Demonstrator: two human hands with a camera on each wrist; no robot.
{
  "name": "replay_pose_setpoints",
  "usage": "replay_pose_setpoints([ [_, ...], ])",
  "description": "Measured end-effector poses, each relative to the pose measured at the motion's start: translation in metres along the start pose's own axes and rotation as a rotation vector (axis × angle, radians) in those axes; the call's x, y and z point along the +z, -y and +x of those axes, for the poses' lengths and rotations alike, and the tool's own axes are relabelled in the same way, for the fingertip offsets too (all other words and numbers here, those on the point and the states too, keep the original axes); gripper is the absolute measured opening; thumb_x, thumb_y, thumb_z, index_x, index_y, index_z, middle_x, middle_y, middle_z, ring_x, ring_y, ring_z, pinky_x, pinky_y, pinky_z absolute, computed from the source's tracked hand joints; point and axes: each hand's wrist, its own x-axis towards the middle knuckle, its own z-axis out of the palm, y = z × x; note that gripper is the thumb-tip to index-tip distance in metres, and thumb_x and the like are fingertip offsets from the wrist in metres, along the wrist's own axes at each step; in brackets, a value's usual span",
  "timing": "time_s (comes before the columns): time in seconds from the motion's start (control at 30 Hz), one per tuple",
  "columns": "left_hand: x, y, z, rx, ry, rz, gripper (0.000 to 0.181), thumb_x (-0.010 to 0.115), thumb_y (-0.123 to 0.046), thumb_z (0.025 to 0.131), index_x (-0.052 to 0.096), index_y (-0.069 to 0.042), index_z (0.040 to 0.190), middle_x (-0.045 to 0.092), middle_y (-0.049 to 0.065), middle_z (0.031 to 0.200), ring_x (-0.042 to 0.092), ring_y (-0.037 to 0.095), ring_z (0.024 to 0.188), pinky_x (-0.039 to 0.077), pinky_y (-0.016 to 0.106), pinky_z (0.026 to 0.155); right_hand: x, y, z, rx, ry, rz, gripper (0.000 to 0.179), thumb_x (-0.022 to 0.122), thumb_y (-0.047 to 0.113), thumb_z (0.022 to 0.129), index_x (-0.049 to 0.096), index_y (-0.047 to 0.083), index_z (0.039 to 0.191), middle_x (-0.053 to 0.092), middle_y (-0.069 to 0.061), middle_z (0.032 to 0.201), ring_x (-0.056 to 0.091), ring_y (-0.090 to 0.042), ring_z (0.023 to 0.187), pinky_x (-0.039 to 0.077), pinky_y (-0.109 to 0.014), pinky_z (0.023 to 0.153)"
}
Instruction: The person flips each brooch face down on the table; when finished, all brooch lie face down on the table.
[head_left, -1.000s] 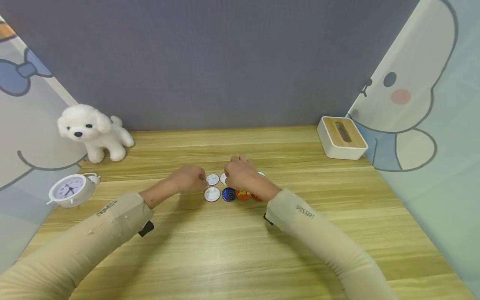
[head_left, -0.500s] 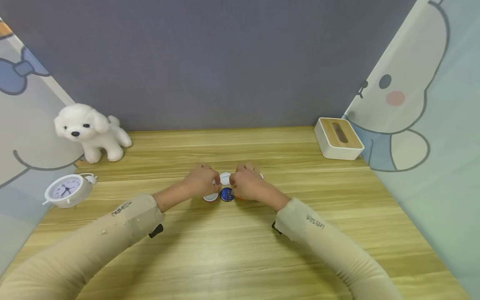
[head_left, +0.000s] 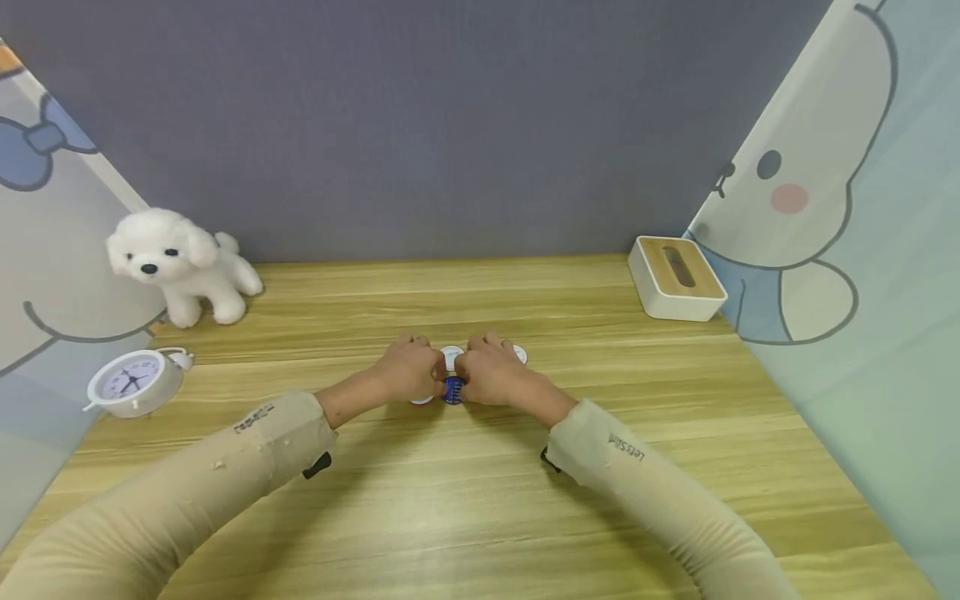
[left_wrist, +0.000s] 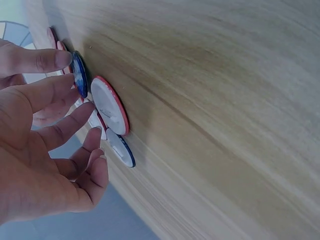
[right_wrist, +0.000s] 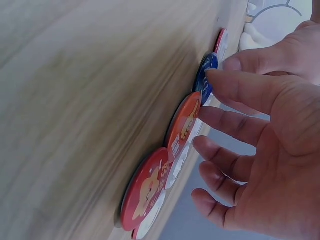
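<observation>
In the head view, my left hand (head_left: 411, 371) and right hand (head_left: 491, 371) flank a blue button badge (head_left: 453, 390). The right wrist view has the right thumb (right_wrist: 245, 85) at the badge's near edge, its other fingers spread and loosely bent. From the opposite side, the left thumb (left_wrist: 52, 87) reaches the same badge in the left wrist view. The blue badge lies face up in the row. An orange badge (right_wrist: 184, 122) and a red badge (right_wrist: 146, 190) are face up on the right. A red-rimmed badge (left_wrist: 110, 106) and a blue-rimmed badge (left_wrist: 120, 147) show white backs.
Farther back, white-backed badges (head_left: 452, 357) are partly hidden by the hands. On the wooden table (head_left: 465, 500) stand a white toy dog (head_left: 183, 262) and an alarm clock (head_left: 135, 382) at left, with a tissue box (head_left: 677, 277) at right. A grey panel (head_left: 450, 133) borders the back.
My left hand has moved right, from beside the white-backed badges to the blue badge. My right hand has shifted slightly and lowered to the blue badge's other side.
</observation>
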Motion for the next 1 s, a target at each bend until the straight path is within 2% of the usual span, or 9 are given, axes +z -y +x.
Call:
replay_pose_setpoints([
  [0.4, 0.0032, -0.0004, 0.0026, 0.005, 0.014, -0.029, 0.024, 0.077, -0.03, 0.087, 0.076, -0.011, 0.102, 0.07, 0.004, 0.098, 0.052, 0.022, 0.094, 0.038, 0.04, 0.087, -0.0012, 0.0027, 0.0019, -0.003, 0.03, 0.005, 0.015, 0.075, 0.029, 0.089, 0.064, 0.019, 0.085, 0.055, -0.001, 0.104, 0.039, -0.023, 0.098, 0.032, -0.037, 0.081],
  [0.57, 0.002, -0.0004, 0.0028, 0.007, 0.01, -0.023, 0.025, 0.077, -0.029, 0.087, 0.076, -0.01, 0.103, 0.07, 0.005, 0.1, 0.054, 0.022, 0.095, 0.04, 0.04, 0.087, -0.0016, 0.003, 0.0045, 0.008, 0.042, 0.026, 0.015, 0.075, 0.028, 0.088, 0.063, 0.019, 0.085, 0.056, -0.001, 0.103, 0.04, -0.023, 0.099, 0.031, -0.036, 0.08],
  [0.8, 0.0005, -0.0004, 0.0035, 0.032, 0.008, -0.003, 0.021, 0.077, -0.03, 0.087, 0.077, -0.01, 0.095, 0.071, 0.002, 0.092, 0.053, 0.02, 0.091, 0.038, 0.037, 0.087, -0.0024, 0.0022, 0.008, 0.024, 0.044, 0.031, 0.014, 0.075, 0.025, 0.088, 0.062, 0.02, 0.085, 0.055, 0.001, 0.1, 0.04, -0.022, 0.095, 0.032, -0.036, 0.081],
  [1.0, 0.0003, -0.0021, 0.0033, 0.039, 0.01, -0.007, 0.022, 0.077, -0.029, 0.088, 0.078, -0.009, 0.094, 0.071, 0.003, 0.093, 0.055, 0.021, 0.092, 0.038, 0.038, 0.089, -0.0034, 0.0024, 0.0076, 0.028, 0.052, 0.033, 0.012, 0.073, 0.02, 0.089, 0.061, 0.02, 0.085, 0.053, 0.002, 0.099, 0.04, -0.021, 0.094, 0.032, -0.036, 0.082],
])
